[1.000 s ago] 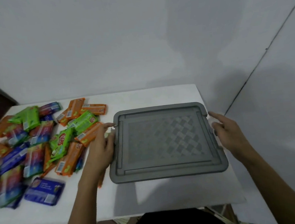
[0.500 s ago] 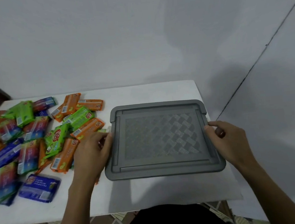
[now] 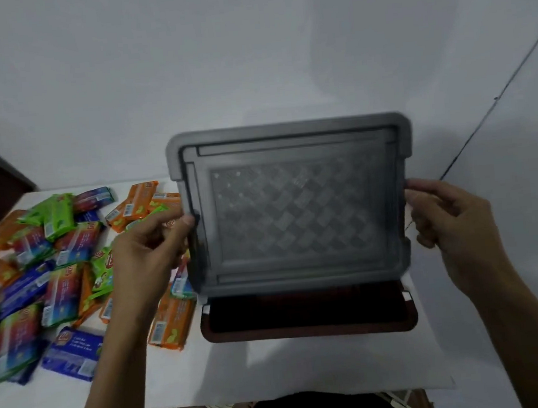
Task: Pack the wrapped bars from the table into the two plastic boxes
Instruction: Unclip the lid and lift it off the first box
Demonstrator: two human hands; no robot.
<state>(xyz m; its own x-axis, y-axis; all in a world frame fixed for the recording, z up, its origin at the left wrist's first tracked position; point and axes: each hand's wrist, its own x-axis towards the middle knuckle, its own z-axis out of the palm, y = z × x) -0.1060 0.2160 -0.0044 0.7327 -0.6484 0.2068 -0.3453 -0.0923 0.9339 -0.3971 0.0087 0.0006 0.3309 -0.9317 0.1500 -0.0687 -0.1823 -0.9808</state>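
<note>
The wrapped bars (image 3: 57,268) lie heaped at the frame's left, none packed yet. The left hand (image 3: 146,252) grips the left edge of the grey lid (image 3: 293,208), which lay flat half a second ago and now tilts upward at centre. The right hand (image 3: 449,218) grips its right edge, baring the dark box (image 3: 309,329) below for filling.

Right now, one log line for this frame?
lid: raised above box | left hand: grips lid | right hand: grips lid | bars: on table
</note>
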